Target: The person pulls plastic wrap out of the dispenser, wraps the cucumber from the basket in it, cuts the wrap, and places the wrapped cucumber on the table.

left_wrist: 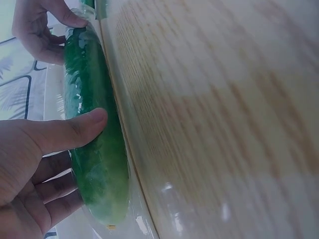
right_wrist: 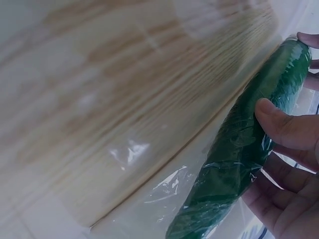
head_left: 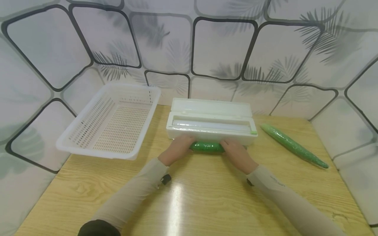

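A green cucumber [head_left: 207,147] with shiny cling film around it lies crosswise against the front of a white cling film dispenser [head_left: 211,135]. My left hand [head_left: 179,148] grips its left part, thumb on the near side and fingers behind, as the left wrist view shows. Toward the other end, my right hand [head_left: 238,155] holds it the same way. Creased clear film [right_wrist: 167,186] spreads beside the cucumber in the right wrist view. The dispenser's lid [head_left: 211,107] stands raised, and a film roll [head_left: 211,125] shows inside.
A second film-wrapped cucumber [head_left: 292,145] lies slantwise on the wooden table [head_left: 203,196] at the right. At the left stands a white slotted plastic basket [head_left: 134,154]. Patterned wall covering [head_left: 224,49] rises behind the table and at both sides.
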